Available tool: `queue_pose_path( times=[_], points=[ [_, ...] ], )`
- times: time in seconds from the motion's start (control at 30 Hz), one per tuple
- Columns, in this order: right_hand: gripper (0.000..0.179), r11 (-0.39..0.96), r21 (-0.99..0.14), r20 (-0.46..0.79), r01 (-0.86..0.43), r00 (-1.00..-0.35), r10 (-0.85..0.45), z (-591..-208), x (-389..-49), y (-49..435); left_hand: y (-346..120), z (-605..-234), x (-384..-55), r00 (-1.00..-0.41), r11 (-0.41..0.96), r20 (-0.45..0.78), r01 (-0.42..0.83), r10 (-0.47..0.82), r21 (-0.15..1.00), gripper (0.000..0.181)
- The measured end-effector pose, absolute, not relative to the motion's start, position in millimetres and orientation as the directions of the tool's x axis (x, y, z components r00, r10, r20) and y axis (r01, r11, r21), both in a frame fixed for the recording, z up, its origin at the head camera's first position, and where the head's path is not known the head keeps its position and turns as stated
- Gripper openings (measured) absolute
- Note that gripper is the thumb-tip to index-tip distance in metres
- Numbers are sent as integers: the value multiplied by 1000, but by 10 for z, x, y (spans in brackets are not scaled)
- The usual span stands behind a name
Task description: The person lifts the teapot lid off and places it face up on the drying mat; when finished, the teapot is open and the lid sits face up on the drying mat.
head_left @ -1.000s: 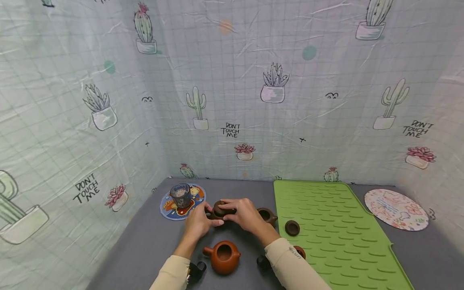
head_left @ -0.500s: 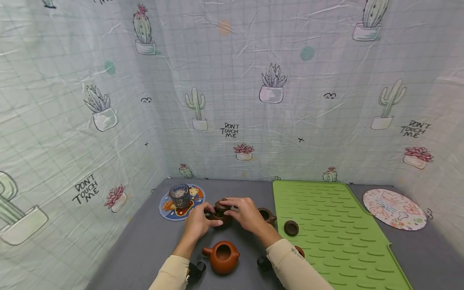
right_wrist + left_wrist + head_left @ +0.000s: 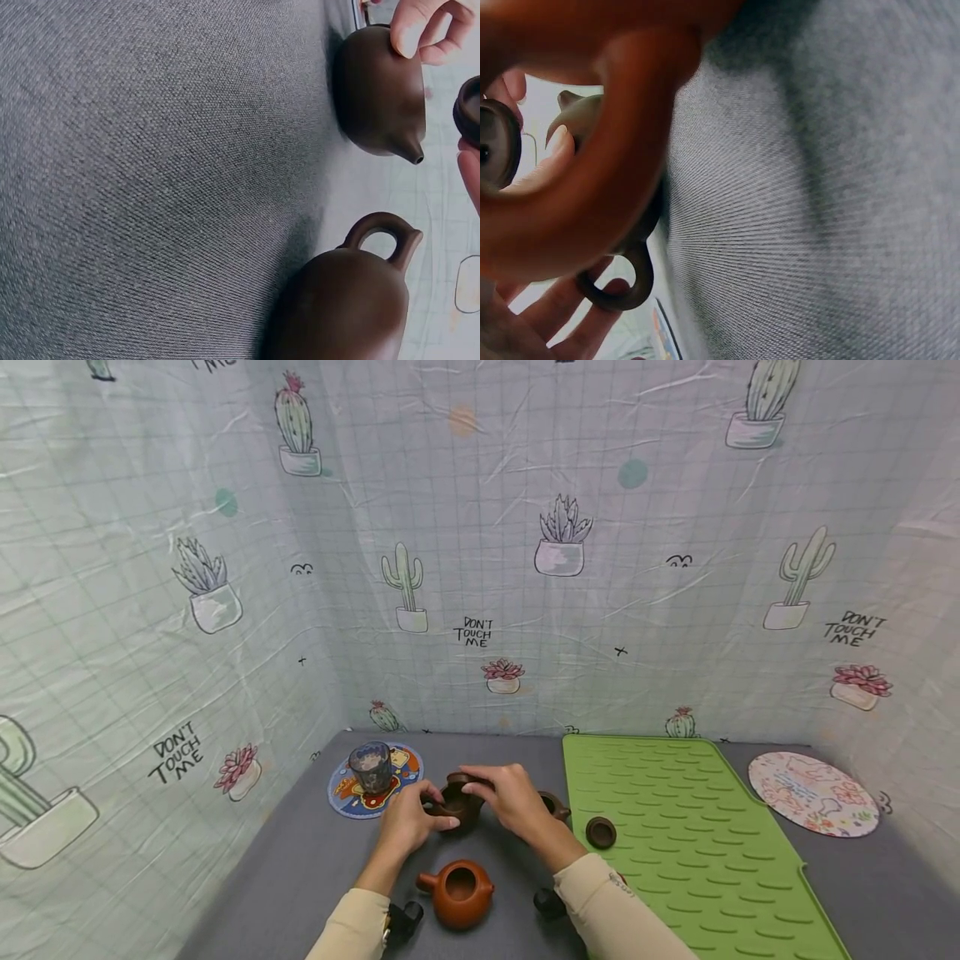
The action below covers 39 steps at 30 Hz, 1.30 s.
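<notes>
In the head view my left hand [image 3: 408,817] steadies a dark brown teapot [image 3: 467,818] on the grey table, thumb against its body and fingers at the handle side. The pot's ring handle [image 3: 639,281] shows beside those fingers in the left wrist view. My right hand [image 3: 516,800] pinches the dark teapot lid [image 3: 458,777], tilted and apart from the pot, whose top is uncovered. The right wrist view shows this lid [image 3: 470,112] at its right edge. A second dark teapot [image 3: 341,307] stands close by, partly behind my right hand in the head view.
Nearer me stands a lidless orange-brown teapot [image 3: 462,902]. A dark lid [image 3: 601,832] lies on the green ridged mat [image 3: 675,777] at right. A smoky glass [image 3: 371,768] stands on a colourful round coaster [image 3: 411,760] at back left; a floral oval mat [image 3: 813,793] lies far right.
My right hand has lifted and tilted the lid away from the teapot's top, baring its mouth. The left hand keeps its place on the pot.
</notes>
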State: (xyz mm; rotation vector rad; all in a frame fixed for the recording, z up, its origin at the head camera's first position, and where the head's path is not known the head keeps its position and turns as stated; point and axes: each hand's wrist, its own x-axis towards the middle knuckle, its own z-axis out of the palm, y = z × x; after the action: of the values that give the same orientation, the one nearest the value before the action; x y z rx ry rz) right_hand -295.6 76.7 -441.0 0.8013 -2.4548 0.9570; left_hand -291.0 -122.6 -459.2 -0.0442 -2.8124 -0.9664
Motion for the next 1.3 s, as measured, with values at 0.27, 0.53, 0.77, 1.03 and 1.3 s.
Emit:
queue_pose_path(
  times=[0.27, 0.53, 0.77, 1.03, 1.3],
  points=[
    [25, 601, -519, 559, -609, -773, -301, -4410, -2942, 747, -1229, -4603, -2908, -986, 789, 168, 88, -19, 609, 38],
    [7, 530, -601, 526, -599, -795, -302, -4357, -2933, 786, -1241, -4610, -2906, -987, 796, 158, 81, -18, 600, 39],
    [19, 516, -600, 504, -611, -790, -349, -4290, -2919, 843, -1251, -4604, -2929, -989, 798, 150, 86, -6, 596, 39],
    [26, 520, -613, 476, -595, -803, -358, -4187, -2902, 864, -1247, -4591, -2956, -992, 807, 126, 68, -9, 586, 39],
    [30, 524, -596, 486, -608, -793, -367, -4083, -2914, 940, -1243, -4589, -2953, -990, 803, 140, 74, -12, 591, 40]
  ],
)
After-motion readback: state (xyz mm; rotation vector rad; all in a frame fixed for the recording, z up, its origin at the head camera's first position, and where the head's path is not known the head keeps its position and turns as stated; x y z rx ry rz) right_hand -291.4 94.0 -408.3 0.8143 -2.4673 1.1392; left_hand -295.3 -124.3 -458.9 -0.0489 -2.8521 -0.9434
